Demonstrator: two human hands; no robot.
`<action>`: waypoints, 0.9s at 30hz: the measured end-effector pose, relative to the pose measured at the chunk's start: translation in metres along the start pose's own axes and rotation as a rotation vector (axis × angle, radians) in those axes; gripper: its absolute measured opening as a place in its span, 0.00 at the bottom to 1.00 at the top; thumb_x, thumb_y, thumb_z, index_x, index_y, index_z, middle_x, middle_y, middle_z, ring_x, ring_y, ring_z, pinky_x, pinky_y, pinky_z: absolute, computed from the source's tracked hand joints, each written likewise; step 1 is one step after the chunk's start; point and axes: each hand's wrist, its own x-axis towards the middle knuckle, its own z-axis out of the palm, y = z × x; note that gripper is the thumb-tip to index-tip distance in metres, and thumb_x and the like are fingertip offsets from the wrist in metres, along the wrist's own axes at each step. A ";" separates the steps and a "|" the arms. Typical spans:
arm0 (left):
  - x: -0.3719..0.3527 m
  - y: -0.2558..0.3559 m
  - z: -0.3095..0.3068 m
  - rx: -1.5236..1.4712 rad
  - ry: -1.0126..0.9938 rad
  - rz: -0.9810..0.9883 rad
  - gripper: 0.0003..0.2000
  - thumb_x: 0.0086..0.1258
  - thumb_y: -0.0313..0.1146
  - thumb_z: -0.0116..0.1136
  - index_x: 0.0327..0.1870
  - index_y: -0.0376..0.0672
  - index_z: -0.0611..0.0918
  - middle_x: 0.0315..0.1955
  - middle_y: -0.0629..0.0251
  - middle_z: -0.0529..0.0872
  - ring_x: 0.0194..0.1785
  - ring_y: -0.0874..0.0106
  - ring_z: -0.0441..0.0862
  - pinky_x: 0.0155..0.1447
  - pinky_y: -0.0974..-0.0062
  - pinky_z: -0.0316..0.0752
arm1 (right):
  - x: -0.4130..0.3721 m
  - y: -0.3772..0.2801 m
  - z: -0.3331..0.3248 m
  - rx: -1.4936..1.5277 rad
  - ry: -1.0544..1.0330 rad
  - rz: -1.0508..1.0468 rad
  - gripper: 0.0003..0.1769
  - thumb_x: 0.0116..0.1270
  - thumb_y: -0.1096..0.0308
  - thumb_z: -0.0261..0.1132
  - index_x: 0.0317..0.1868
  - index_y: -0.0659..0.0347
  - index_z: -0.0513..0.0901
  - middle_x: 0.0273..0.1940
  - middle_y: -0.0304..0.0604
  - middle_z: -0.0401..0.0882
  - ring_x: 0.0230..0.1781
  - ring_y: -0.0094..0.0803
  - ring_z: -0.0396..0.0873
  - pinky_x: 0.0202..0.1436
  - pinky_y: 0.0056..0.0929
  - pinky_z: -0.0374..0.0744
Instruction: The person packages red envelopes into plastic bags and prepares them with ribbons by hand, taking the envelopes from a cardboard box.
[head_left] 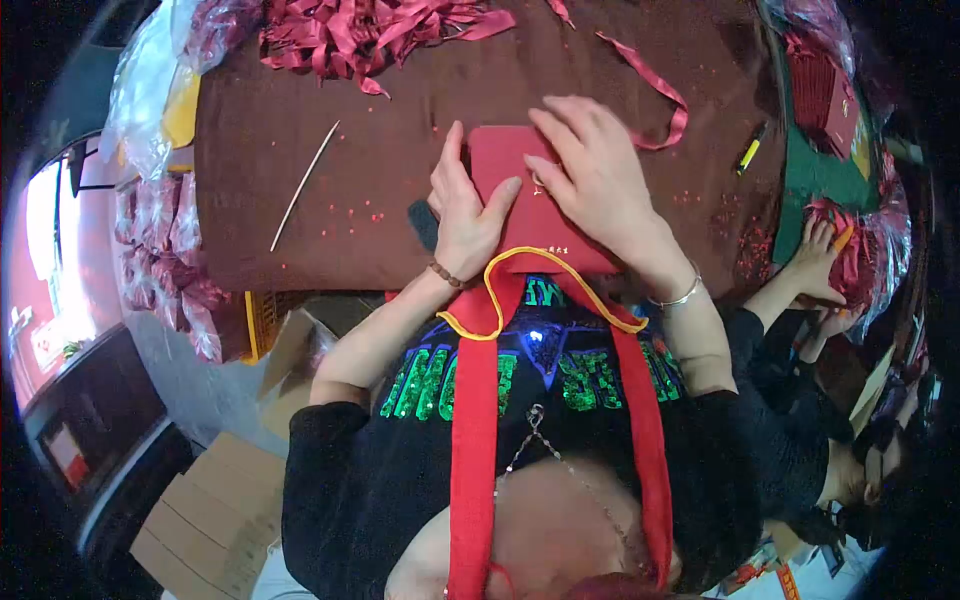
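Red flat case (520,215): lain on the brown cloth table (300,130), just in front of the torso, under both hands. Its long axis runs from near to far, with the far end leaned a little to the left. A line of small gold characters is seen at the near edge.
Apron straps (475,420): red, trimmed in yellow at the neckline, worn over a black top.
Cardboard boxes (215,510): set on the floor at the near left, flaps shut, contents hidden.
Yellow crate (262,322): tucked under the table's near edge; what is in it cannot be told.
Left hand (465,210): closed on the case's left edge, thumb laid across the red face, fingers along the side.
Right hand (595,175): opened flat, fingers spread and pressed on the far right part of the case.
Co-worker's hand (818,262): at the right, laid on a bundle of red strips.
Clear plastic bags (165,245): at the left, filled with red goods.
Thin stick (305,185): lain slantwise on the cloth, well apart from the case.
Yellow pen (750,153): far right.
Ribbon pile (360,35): red, heaped at the far edge.
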 end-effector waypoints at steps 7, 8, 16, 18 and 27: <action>0.007 -0.012 -0.006 -0.341 0.084 -0.061 0.32 0.62 0.39 0.56 0.64 0.36 0.58 0.60 0.50 0.62 0.63 0.57 0.59 0.66 0.64 0.53 | -0.001 -0.001 0.030 0.073 -0.125 -0.056 0.22 0.60 0.62 0.59 0.53 0.63 0.72 0.52 0.48 0.71 0.52 0.43 0.69 0.56 0.40 0.64; 0.019 -0.023 -0.015 -0.287 0.084 -0.008 0.27 0.62 0.37 0.55 0.60 0.37 0.64 0.57 0.51 0.66 0.62 0.58 0.62 0.65 0.65 0.55 | -0.001 -0.002 0.031 0.073 -0.145 -0.019 0.22 0.60 0.62 0.60 0.53 0.62 0.72 0.53 0.48 0.70 0.53 0.43 0.68 0.56 0.39 0.64; 0.155 -0.063 -0.051 0.740 0.462 0.309 0.16 0.56 0.38 0.59 0.46 0.50 0.78 0.41 0.67 0.78 0.48 0.65 0.70 0.52 0.59 0.59 | -0.005 -0.006 0.030 0.073 -0.001 -0.030 0.24 0.58 0.62 0.62 0.53 0.62 0.72 0.57 0.53 0.64 0.57 0.49 0.63 0.59 0.42 0.64; 0.171 -0.081 -0.054 0.865 0.414 0.366 0.13 0.55 0.37 0.60 0.42 0.55 0.79 0.35 0.74 0.79 0.45 0.69 0.71 0.49 0.61 0.57 | -0.006 -0.006 0.031 0.070 0.023 -0.034 0.23 0.58 0.63 0.62 0.53 0.62 0.72 0.57 0.53 0.64 0.57 0.49 0.63 0.59 0.42 0.64; 0.104 -0.061 -0.116 0.900 0.264 0.625 0.07 0.54 0.30 0.56 0.33 0.53 0.80 0.28 0.75 0.77 0.42 0.72 0.72 0.47 0.68 0.60 | 0.000 -0.013 0.019 0.080 -0.028 -0.117 0.27 0.55 0.59 0.64 0.53 0.63 0.72 0.50 0.47 0.68 0.51 0.44 0.66 0.55 0.41 0.64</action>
